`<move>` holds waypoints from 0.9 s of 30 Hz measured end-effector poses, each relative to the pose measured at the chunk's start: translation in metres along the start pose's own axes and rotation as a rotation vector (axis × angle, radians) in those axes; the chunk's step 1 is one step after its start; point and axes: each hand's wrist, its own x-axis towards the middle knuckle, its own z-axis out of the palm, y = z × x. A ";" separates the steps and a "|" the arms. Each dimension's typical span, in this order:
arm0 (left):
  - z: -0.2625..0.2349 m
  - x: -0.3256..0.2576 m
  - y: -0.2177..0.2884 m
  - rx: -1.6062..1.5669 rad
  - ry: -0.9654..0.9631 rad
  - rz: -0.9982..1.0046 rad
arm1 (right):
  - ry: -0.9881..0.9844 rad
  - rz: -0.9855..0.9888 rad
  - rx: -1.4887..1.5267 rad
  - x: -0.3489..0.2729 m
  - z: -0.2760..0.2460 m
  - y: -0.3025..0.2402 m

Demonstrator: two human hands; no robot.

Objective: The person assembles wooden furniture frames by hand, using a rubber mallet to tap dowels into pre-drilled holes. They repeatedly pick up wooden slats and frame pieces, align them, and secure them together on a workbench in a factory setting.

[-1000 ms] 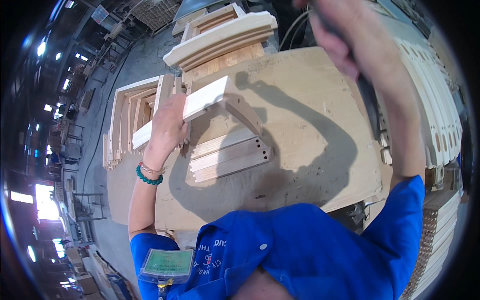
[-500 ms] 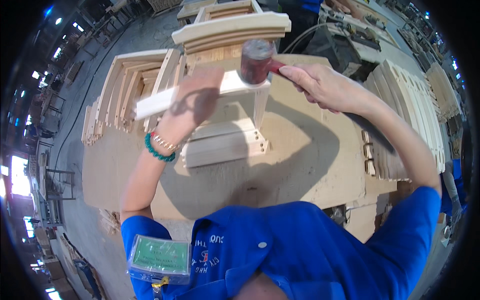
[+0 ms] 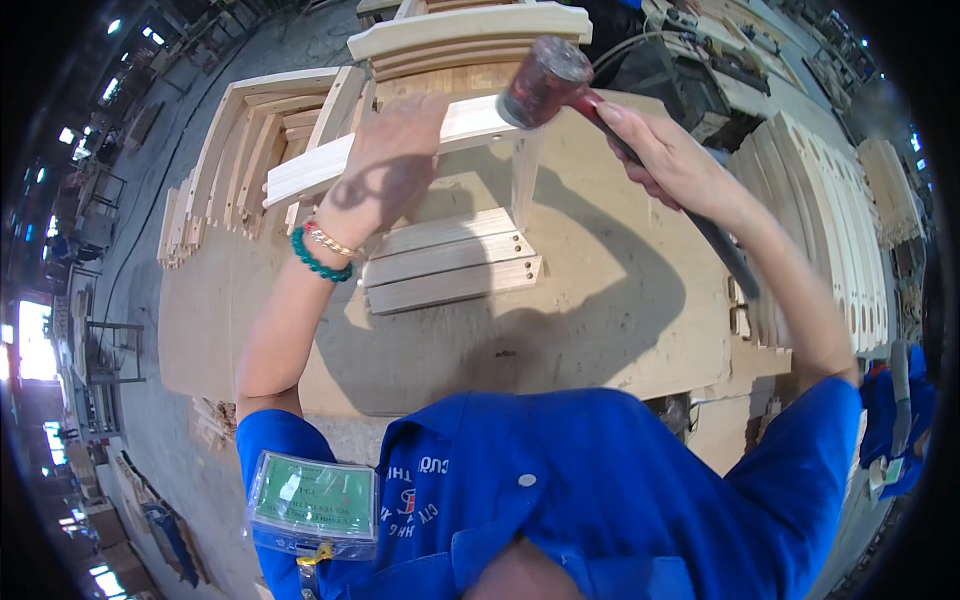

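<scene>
My right hand is closed round the handle of a mallet with a worn red head. The mallet head is tilted over the right end of a pale wooden rail; I cannot tell whether it touches. My left hand grips the rail near its middle, its fingers partly blurred and hidden. An upright wooden leg stands under the rail's right end. Below it, several slats with dark holes at their right ends lie on the brown work table.
Curved wooden frames are stacked at the left. More frame parts stand at the far side. A row of wooden pieces with holes lines the table's right. A person's blue sleeve shows at the right edge.
The mallet head has moved up and to the right and now leans over. My right hand has shifted slightly right with it. My left hand stays on the rail.
</scene>
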 end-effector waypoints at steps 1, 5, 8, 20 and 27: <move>-0.007 0.006 -0.005 0.037 -0.023 -0.045 | 0.007 0.056 0.070 -0.004 -0.006 0.000; -0.037 -0.019 -0.002 0.016 0.024 -0.188 | 0.228 0.102 0.354 -0.046 0.019 0.052; -0.081 -0.049 -0.009 -0.058 0.242 -0.445 | 0.550 0.011 -0.004 -0.084 0.055 0.120; -0.178 -0.260 -0.054 -0.828 0.666 -1.280 | 0.078 -0.110 -0.265 -0.103 0.192 0.157; -0.172 -0.250 -0.135 -1.058 0.444 -1.285 | -0.196 -0.478 0.520 0.040 0.221 -0.043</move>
